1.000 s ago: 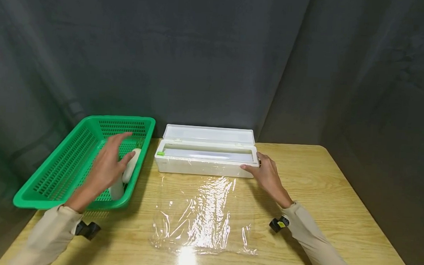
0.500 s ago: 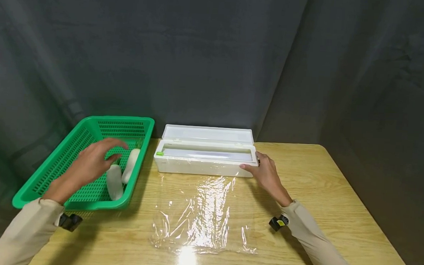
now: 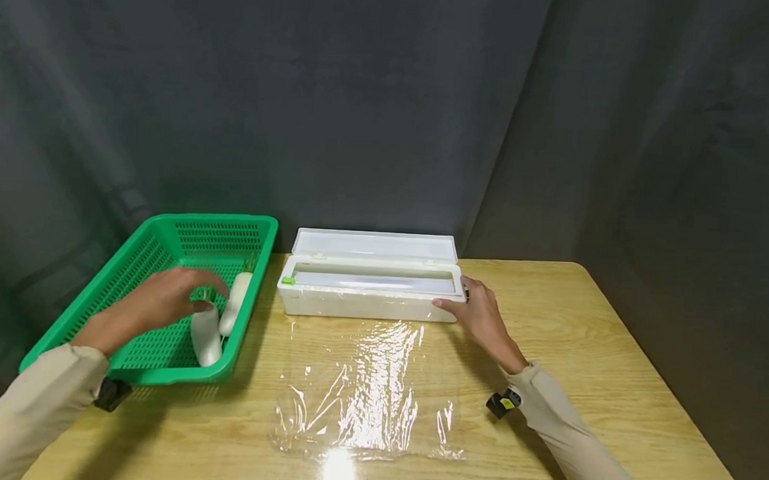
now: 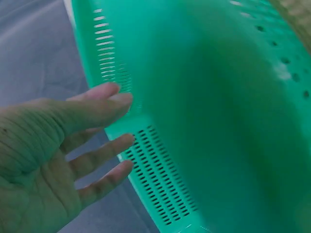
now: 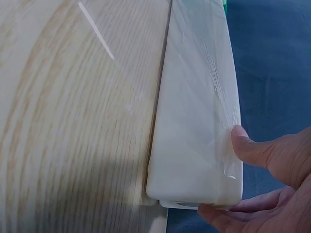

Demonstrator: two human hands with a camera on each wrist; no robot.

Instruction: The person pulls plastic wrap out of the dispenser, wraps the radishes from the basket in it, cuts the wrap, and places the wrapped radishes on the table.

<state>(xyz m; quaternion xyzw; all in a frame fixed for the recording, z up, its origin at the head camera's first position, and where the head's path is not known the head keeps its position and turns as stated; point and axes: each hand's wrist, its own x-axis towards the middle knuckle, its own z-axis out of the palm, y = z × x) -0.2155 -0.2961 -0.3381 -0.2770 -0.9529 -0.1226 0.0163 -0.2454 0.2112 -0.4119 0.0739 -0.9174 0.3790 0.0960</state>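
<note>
My left hand (image 3: 166, 302) is over the green basket (image 3: 267, 263), its fingers loosely bent near the top of a white radish (image 3: 206, 338). In the left wrist view the left hand (image 4: 53, 150) holds nothing, and the radishes are out of sight there. Beside that radish lies a second white radish (image 3: 234, 305), along the basket's right wall. My right hand (image 3: 481, 319) grips the right end of a white cling film dispenser (image 3: 355, 305) whose lid stands raised. In the right wrist view the thumb (image 5: 250, 145) presses its edge, with fingers around the end.
A sheet of clear cling film (image 3: 376, 392) spreads from the dispenser toward me over the wooden table (image 3: 574, 351). A green slider (image 3: 288, 281) sits at the dispenser's left end. Dark curtains (image 3: 364, 123) hang close behind the table and at its sides.
My left hand has moved back to the left and lower inside the basket, closer to the nearer radish's top. The right hand keeps its grip on the dispenser. The camera view has shifted slightly.
</note>
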